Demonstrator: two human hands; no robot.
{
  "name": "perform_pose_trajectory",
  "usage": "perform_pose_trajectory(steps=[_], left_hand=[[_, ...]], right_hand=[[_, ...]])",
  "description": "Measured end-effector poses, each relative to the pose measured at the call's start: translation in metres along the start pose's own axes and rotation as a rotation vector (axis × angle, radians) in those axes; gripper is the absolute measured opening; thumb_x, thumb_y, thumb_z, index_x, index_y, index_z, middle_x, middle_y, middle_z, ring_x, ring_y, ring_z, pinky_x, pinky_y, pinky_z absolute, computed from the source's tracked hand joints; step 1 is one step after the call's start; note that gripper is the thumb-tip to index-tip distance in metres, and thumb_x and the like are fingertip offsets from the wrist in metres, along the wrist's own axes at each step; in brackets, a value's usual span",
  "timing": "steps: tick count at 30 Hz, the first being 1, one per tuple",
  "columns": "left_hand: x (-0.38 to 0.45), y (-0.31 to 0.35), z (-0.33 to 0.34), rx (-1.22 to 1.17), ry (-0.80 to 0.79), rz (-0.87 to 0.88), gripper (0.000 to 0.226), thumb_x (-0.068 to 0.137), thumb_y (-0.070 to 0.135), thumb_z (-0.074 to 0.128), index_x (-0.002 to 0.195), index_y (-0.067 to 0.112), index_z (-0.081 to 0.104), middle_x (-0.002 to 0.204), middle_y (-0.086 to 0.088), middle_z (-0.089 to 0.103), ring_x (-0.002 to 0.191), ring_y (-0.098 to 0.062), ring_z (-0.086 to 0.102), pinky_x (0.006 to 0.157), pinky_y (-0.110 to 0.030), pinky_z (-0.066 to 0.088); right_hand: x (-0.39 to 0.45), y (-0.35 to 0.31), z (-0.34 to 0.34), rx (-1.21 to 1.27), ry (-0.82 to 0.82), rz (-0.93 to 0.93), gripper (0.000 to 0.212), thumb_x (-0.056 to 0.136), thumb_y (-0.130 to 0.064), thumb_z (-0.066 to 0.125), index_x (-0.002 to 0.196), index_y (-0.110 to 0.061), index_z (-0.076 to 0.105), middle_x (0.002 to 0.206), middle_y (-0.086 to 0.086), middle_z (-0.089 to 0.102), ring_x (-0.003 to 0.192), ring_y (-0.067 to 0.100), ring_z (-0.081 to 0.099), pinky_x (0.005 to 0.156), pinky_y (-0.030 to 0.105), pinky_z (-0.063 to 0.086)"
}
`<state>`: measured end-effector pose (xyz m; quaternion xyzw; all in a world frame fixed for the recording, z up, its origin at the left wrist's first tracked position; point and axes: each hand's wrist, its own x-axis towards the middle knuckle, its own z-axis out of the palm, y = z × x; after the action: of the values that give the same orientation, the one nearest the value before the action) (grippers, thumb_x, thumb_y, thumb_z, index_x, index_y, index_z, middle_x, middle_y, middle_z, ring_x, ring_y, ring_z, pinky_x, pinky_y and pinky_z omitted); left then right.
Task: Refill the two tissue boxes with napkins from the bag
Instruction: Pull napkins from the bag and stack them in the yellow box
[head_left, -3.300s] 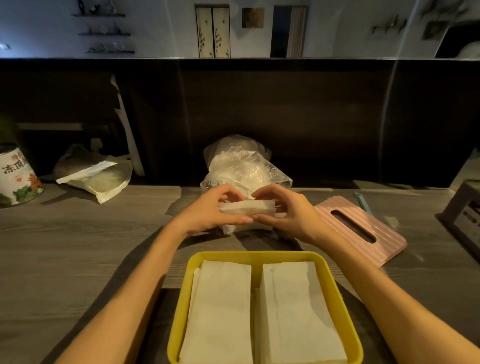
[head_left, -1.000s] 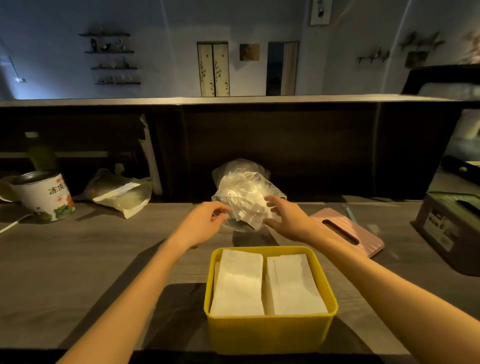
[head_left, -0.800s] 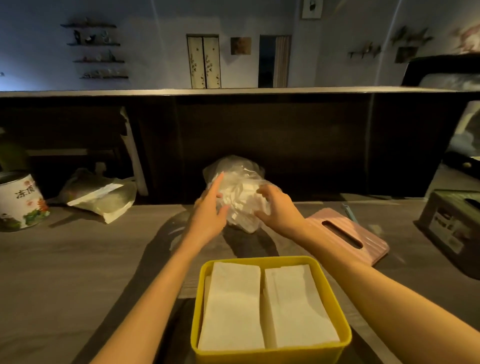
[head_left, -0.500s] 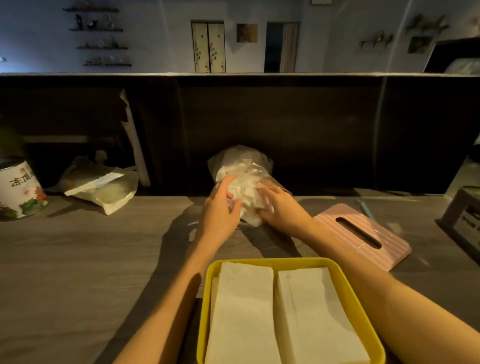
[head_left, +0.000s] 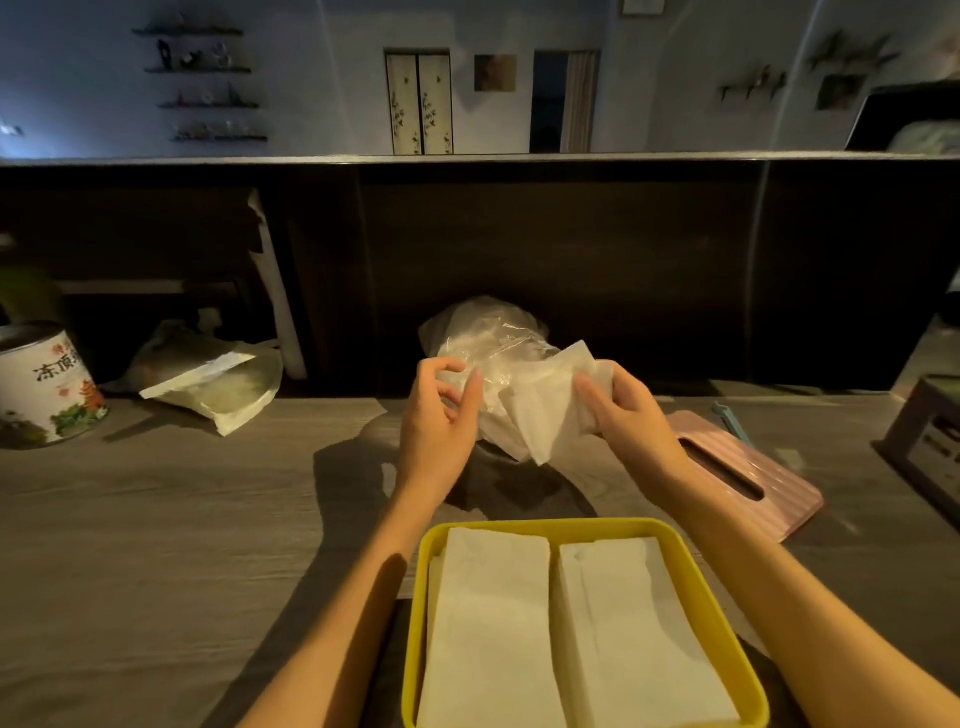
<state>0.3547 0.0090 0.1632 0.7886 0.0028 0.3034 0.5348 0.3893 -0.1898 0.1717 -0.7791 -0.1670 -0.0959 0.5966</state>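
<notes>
Far left on the table (head_left: 156, 519): a white tin (head_left: 44, 384) with red characters and a flower print, open top. Just right of it, against the dark back panel (head_left: 571, 270), a slumped plastic packet (head_left: 208, 384) with a white strip lying across it.

Centre, far side: the clear plastic bag (head_left: 485, 332) of napkins, crumpled, standing close to the back panel. My left hand (head_left: 439, 415) is raised in front of the bag's left side, fingers curled onto the plastic film; the grip looks light and I cannot tell how much film it holds. My right hand (head_left: 623, 415) grips a wad of white napkins (head_left: 540, 410) at the bag's right side, thumb on top, fingers curled beneath. The napkins hang down between my two hands, above the table, their lower edge drooping. The hands and wad hide the bag's mouth.

Near centre, right below my forearms: the yellow tissue box (head_left: 421, 623), lid off, holding two side-by-side stacks of white napkins (head_left: 493, 623).

Right of my right wrist: a pink ribbed lid (head_left: 769, 483) with a dark slot, lying flat on the table, partly covered by my forearm. A small blue-green object (head_left: 730, 415) pokes out behind it. Far right edge: a dark box (head_left: 930, 441), cut off by the frame.
</notes>
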Motion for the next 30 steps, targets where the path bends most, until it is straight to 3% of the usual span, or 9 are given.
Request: perform_pose_trajectory(steps=[3, 5, 7, 10, 14, 18, 22, 25, 30], left_hand=[[-0.005, 0.013, 0.003, -0.184, -0.199, -0.097, 0.057, 0.082, 0.055, 0.067, 0.128, 0.032, 0.042, 0.110, 0.012, 0.056, 0.096, -0.003, 0.060, 0.069, -0.012, 0.053], [-0.009, 0.013, 0.007, -0.188, -0.333, -0.130, 0.063, 0.080, 0.046, 0.077, 0.130, 0.034, 0.041, 0.112, 0.018, 0.056, 0.098, -0.001, 0.060, 0.066, -0.010, 0.052], [-0.013, 0.007, 0.010, -0.110, -0.376, -0.106, 0.056, 0.081, 0.034, 0.081, 0.126, 0.033, 0.048, 0.110, 0.022, 0.055, 0.101, 0.001, 0.058, 0.064, -0.008, 0.051], [-0.011, 0.000, 0.009, -0.007, -0.281, -0.062, 0.039, 0.084, 0.027, 0.079, 0.115, 0.030, 0.057, 0.110, 0.015, 0.059, 0.101, -0.002, 0.058, 0.072, -0.015, 0.051], [-0.009, -0.005, 0.005, 0.072, -0.296, -0.052, 0.025, 0.088, 0.026, 0.076, 0.108, 0.024, 0.061, 0.103, 0.014, 0.062, 0.095, 0.000, 0.058, 0.069, -0.011, 0.046], [-0.015, -0.002, 0.009, 0.052, -0.374, -0.135, 0.027, 0.091, 0.039, 0.070, 0.113, 0.028, 0.058, 0.107, 0.016, 0.060, 0.099, 0.000, 0.056, 0.069, -0.015, 0.043], [-0.022, 0.009, 0.021, -0.110, -0.233, -0.224, 0.036, 0.093, 0.055, 0.058, 0.107, 0.022, 0.059, 0.103, 0.008, 0.061, 0.095, -0.005, 0.056, 0.070, -0.018, 0.043], [-0.022, 0.010, 0.030, -0.145, -0.170, -0.198, 0.035, 0.095, 0.052, 0.057, 0.103, 0.018, 0.058, 0.097, 0.004, 0.060, 0.092, -0.009, 0.057, 0.072, -0.020, 0.044], [-0.019, 0.001, 0.038, -0.121, -0.109, -0.193, 0.017, 0.100, 0.030, 0.058, 0.110, 0.019, 0.051, 0.102, 0.004, 0.057, 0.094, -0.008, 0.056, 0.069, -0.016, 0.044]], right_hand=[[-0.007, -0.001, -0.007, 0.151, -0.112, 0.103, 0.031, 0.100, -0.046, 0.056, 0.125, -0.029, 0.059, 0.113, -0.004, 0.068, 0.103, 0.014, 0.069, 0.079, 0.026, 0.058], [-0.009, -0.001, -0.007, 0.222, -0.160, 0.120, 0.040, 0.094, -0.050, 0.058, 0.127, -0.028, 0.060, 0.114, -0.004, 0.070, 0.105, 0.013, 0.070, 0.082, 0.028, 0.059], [-0.008, 0.000, -0.007, 0.223, -0.181, 0.111, 0.037, 0.095, -0.047, 0.058, 0.125, -0.026, 0.062, 0.113, -0.003, 0.071, 0.103, 0.012, 0.070, 0.084, 0.028, 0.059], [-0.006, 0.006, -0.006, 0.016, -0.162, 0.053, 0.022, 0.101, -0.031, 0.061, 0.123, -0.026, 0.061, 0.112, -0.007, 0.067, 0.103, 0.010, 0.067, 0.079, 0.022, 0.058], [-0.003, 0.013, -0.004, -0.192, -0.149, -0.075, 0.045, 0.095, -0.014, 0.068, 0.133, -0.035, 0.054, 0.127, -0.016, 0.059, 0.114, 0.000, 0.057, 0.087, 0.017, 0.053], [-0.005, 0.016, -0.002, -0.443, -0.220, -0.191, 0.058, 0.096, -0.014, 0.067, 0.142, -0.042, 0.046, 0.138, -0.016, 0.055, 0.121, -0.001, 0.047, 0.090, 0.011, 0.039], [-0.008, 0.017, 0.002, -0.477, -0.275, -0.272, 0.055, 0.095, -0.017, 0.069, 0.141, -0.037, 0.048, 0.144, -0.010, 0.054, 0.128, 0.007, 0.052, 0.090, 0.005, 0.038], [-0.009, 0.014, 0.004, -0.444, -0.265, -0.274, 0.057, 0.092, -0.017, 0.072, 0.142, -0.031, 0.048, 0.142, -0.008, 0.056, 0.126, 0.007, 0.053, 0.096, 0.014, 0.045], [-0.011, 0.013, 0.005, -0.446, -0.279, -0.311, 0.059, 0.092, -0.012, 0.070, 0.144, -0.027, 0.047, 0.139, -0.006, 0.056, 0.125, 0.007, 0.053, 0.103, 0.024, 0.047]])
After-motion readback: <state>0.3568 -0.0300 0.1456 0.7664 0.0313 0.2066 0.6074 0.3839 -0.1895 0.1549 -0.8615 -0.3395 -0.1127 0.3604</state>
